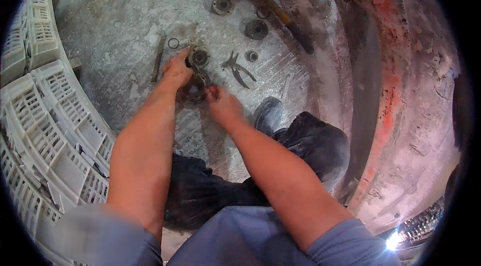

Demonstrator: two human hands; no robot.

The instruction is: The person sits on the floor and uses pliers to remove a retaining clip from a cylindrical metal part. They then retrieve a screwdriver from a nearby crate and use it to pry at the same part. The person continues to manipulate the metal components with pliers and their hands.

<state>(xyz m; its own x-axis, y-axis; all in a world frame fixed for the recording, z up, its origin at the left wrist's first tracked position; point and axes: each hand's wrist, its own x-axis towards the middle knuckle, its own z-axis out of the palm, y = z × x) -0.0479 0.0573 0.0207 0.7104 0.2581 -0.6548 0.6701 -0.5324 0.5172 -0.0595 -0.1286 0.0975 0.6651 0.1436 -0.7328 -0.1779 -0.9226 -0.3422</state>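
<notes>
On the dusty floor between my arms sits a greasy round metal part (pixel 200 57) with concentric rings, perhaps a bearing housing. My left hand (pixel 176 69) grips its left side, fingers wrapped against the rim. Just below it, a dark round metal piece (pixel 193 91) lies close against it; whether the two are joined I cannot tell. At that piece's right edge my right hand (pixel 224 105) is closed, its fingertips pinched together. Anything inside the pinch is too small or hidden to name. Pliers (pixel 237 69) with open handles lie to the right of the round part.
A hammer (pixel 273 5), a flanged disc (pixel 256 29), a flanged ring part (pixel 223 4), a small bushing (pixel 252 56), a thin ring (pixel 173 43) and a flat bar (pixel 159 59) lie around. White crates (pixel 60 156) line the left; a red-streaked large curved body (pixel 396 95) rises right.
</notes>
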